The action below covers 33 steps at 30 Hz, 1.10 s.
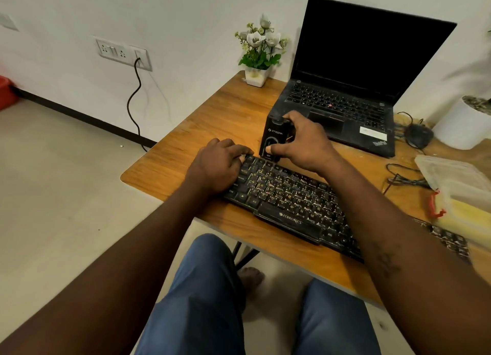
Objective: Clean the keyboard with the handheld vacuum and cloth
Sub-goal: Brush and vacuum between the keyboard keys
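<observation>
At frame centre the handheld vacuum (273, 138) is clasped by the right grip (303, 142) at the upper-left corner of the keyboard (287, 198); the left grip (215, 166) is laid unclenched on its left end.

keyboard (287, 198) black, pale legends | vacuum (273, 139) black | table (212, 121) wood-grain brown | laptop (345, 89) black
</observation>
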Each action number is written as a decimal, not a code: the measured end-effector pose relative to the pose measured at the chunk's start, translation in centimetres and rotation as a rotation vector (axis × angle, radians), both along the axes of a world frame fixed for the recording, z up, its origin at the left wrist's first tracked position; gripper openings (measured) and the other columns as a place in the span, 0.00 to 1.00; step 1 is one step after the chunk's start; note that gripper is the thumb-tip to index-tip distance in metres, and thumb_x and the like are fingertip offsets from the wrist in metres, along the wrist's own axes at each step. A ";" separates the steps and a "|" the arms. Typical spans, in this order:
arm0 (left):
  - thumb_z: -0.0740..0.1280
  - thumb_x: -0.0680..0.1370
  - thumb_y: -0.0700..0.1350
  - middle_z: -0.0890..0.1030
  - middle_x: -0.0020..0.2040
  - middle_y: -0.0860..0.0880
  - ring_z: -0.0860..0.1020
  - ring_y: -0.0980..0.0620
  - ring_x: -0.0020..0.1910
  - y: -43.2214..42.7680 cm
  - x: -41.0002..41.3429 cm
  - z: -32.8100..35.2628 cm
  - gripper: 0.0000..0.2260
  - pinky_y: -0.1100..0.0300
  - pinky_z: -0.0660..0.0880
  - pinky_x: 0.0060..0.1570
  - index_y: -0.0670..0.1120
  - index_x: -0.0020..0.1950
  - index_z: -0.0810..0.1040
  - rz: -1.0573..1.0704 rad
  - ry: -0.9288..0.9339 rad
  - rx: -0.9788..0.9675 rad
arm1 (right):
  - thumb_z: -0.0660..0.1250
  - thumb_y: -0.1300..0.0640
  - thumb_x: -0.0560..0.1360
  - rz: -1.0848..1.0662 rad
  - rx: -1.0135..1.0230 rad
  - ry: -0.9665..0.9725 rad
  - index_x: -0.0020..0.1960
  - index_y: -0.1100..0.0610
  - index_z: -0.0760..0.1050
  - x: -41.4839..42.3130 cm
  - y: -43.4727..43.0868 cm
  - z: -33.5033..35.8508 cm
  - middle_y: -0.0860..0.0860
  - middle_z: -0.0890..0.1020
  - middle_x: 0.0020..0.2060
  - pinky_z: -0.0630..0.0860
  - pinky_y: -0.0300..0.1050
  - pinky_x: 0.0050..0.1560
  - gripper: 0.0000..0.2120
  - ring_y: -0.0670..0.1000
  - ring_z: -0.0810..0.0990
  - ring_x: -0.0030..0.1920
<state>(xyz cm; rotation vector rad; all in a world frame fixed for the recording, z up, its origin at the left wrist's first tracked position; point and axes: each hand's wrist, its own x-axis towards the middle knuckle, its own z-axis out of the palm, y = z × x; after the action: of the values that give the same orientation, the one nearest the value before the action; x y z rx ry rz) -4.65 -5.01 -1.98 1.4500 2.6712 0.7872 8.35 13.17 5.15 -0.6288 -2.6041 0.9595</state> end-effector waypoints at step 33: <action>0.54 0.79 0.54 0.85 0.50 0.47 0.80 0.48 0.48 0.5 -0.3 -0.6 0.21 0.53 0.75 0.48 0.58 0.69 0.77 0.002 -0.020 0.021 | 0.81 0.51 0.70 0.210 0.270 -0.036 0.67 0.47 0.70 0.1 -0.6 0.7 0.50 0.83 0.56 0.83 0.44 0.48 0.30 0.50 0.83 0.52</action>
<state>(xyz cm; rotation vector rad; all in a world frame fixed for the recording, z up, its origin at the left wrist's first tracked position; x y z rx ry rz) -4.96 -4.55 -2.62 1.4364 2.6580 0.8286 8.50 12.56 5.84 -0.3124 -2.8057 0.6371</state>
